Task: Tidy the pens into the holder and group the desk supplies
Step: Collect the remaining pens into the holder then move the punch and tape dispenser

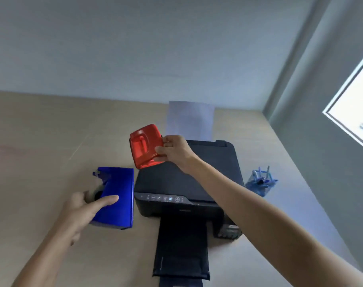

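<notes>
My right hand (175, 151) grips a red hole punch (145, 148) by its right edge and holds it in the air, over the left rear corner of the black printer (197, 181). My left hand (87, 206) rests on the near left side of a blue tape dispenser (117, 195) that stands on the wooden desk (42, 152) just left of the printer, fingers wrapped on it. A blue mesh pen holder (261, 184) with several blue pens in it stands to the right of the printer.
The printer's black output tray (181, 251) reaches toward me. A white sheet (191, 121) stands up in the printer's rear feed. A grey wall runs along the back and right, with a bright window (354, 112) at the right edge.
</notes>
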The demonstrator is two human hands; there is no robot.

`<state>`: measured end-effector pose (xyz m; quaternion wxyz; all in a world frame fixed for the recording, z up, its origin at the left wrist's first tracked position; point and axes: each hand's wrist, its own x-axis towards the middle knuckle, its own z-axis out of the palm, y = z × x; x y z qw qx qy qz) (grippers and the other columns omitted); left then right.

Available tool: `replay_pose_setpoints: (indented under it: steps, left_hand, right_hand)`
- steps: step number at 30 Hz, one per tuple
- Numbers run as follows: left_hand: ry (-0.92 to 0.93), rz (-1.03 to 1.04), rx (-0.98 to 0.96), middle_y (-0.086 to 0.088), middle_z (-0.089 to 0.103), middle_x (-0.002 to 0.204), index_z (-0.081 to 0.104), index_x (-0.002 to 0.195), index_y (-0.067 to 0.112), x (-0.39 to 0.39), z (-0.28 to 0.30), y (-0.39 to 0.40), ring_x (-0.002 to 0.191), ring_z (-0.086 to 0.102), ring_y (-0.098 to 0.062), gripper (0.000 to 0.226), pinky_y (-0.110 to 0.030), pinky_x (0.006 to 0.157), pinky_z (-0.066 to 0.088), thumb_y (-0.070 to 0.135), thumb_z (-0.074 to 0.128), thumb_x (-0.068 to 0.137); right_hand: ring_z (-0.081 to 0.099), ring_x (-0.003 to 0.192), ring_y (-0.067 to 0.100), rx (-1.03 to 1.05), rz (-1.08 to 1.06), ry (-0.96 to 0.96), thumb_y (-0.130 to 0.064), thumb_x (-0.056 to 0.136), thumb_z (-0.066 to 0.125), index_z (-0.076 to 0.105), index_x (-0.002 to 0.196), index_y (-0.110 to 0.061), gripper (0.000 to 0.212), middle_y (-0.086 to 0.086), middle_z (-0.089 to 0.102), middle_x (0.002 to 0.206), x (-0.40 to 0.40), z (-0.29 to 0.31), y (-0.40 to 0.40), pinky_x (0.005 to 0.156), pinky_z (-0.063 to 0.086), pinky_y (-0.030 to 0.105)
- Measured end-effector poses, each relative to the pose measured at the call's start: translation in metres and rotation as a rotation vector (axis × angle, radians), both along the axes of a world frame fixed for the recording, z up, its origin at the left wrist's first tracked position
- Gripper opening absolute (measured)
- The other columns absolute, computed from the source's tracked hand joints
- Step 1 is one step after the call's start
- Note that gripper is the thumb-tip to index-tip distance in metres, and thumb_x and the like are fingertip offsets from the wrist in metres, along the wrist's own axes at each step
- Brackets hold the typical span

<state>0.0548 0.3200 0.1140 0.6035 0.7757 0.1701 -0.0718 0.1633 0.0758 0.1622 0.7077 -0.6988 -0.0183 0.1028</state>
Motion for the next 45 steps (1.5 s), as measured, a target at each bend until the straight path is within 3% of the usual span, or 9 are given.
replay_pose_setpoints:
  steps: [3,6,12,17,22,26,29,36,45]
  left_hand:
    - [-0.078,-0.168,-0.022,-0.014,0.078,0.087,0.072,0.084,0.004,0.01,0.024,-0.087,0.087,0.072,-0.031,0.063,-0.046,0.077,0.056,0.043,0.084,0.036]
    - [-0.105,-0.334,-0.014,-0.006,0.073,0.069,0.074,0.077,0.007,0.008,0.034,-0.176,0.075,0.071,-0.026,0.039,-0.032,0.06,0.054,0.028,0.091,0.049]
    - [-0.004,-0.685,0.102,-0.006,0.078,0.08,0.074,0.081,0.019,-0.014,0.007,-0.344,0.076,0.073,-0.022,0.031,-0.037,0.069,0.058,0.034,0.083,0.056]
    - [0.076,-0.808,0.31,0.006,0.055,0.053,0.061,0.048,0.023,-0.028,-0.044,-0.434,0.061,0.053,-0.017,0.024,-0.026,0.051,0.035,0.041,0.076,0.056]
    - [0.164,-0.678,0.567,-0.004,0.072,0.091,0.066,0.085,0.015,-0.019,-0.089,-0.474,0.08,0.062,-0.024,0.044,-0.025,0.056,0.041,0.042,0.073,0.05]
    - [0.196,-0.557,0.634,-0.009,0.069,0.107,0.054,0.083,0.015,-0.003,-0.109,-0.492,0.1,0.065,-0.03,0.027,-0.028,0.071,0.048,0.03,0.07,0.067]
    - [0.201,-0.533,0.688,-0.012,0.068,0.115,0.061,0.1,0.011,0.007,-0.127,-0.503,0.106,0.064,-0.031,0.034,-0.031,0.082,0.052,0.03,0.069,0.073]
    - [0.193,-0.458,0.687,-0.014,0.068,0.112,0.062,0.103,0.005,0.018,-0.149,-0.525,0.104,0.066,-0.031,0.04,-0.033,0.082,0.053,0.03,0.072,0.074]
    - [0.169,-0.454,0.658,-0.015,0.068,0.105,0.061,0.103,0.001,0.035,-0.175,-0.54,0.094,0.068,-0.031,0.047,-0.04,0.082,0.058,0.031,0.075,0.069]
  right_hand:
    - [0.066,0.062,0.02,-0.001,-0.114,-0.045,0.011,0.083,0.062,0.057,0.093,0.002,0.013,0.014,0.062,0.081,-0.02,0.017,-0.091,0.06,0.062,0.027]
    - [0.065,0.053,0.014,0.003,-0.247,-0.074,0.014,0.084,0.059,0.054,0.089,0.001,0.014,0.015,0.058,0.079,-0.045,0.02,-0.183,0.059,0.061,0.028]
    - [0.068,0.06,0.025,0.013,-0.524,-0.034,0.012,0.084,0.06,0.055,0.085,0.005,0.009,0.02,0.056,0.083,-0.118,-0.006,-0.353,0.06,0.062,0.031]
    - [0.067,0.069,0.032,-0.052,-0.772,0.125,0.01,0.084,0.06,0.06,0.085,0.004,0.007,0.024,0.061,0.087,-0.164,-0.062,-0.434,0.059,0.062,0.028]
    - [0.067,0.058,0.026,-0.073,-0.836,0.292,0.012,0.084,0.059,0.059,0.089,0.008,0.007,0.019,0.064,0.077,-0.18,-0.135,-0.462,0.05,0.06,0.029]
    - [0.068,0.066,0.03,-0.093,-0.797,0.411,0.01,0.082,0.061,0.06,0.088,0.001,0.011,0.016,0.063,0.082,-0.175,-0.185,-0.452,0.054,0.061,0.032]
    - [0.066,0.068,0.026,-0.129,-0.764,0.461,0.008,0.083,0.06,0.058,0.079,-0.009,0.017,0.01,0.061,0.08,-0.165,-0.206,-0.439,0.052,0.06,0.028]
    - [0.065,0.063,0.021,-0.213,-0.706,0.491,0.004,0.086,0.058,0.06,0.092,-0.004,0.01,0.014,0.063,0.084,-0.136,-0.235,-0.432,0.048,0.056,0.023]
    - [0.073,0.07,0.028,-0.354,-0.664,0.475,-0.001,0.088,0.058,0.066,0.084,-0.002,0.008,0.021,0.07,0.091,-0.122,-0.237,-0.431,0.056,0.058,0.026]
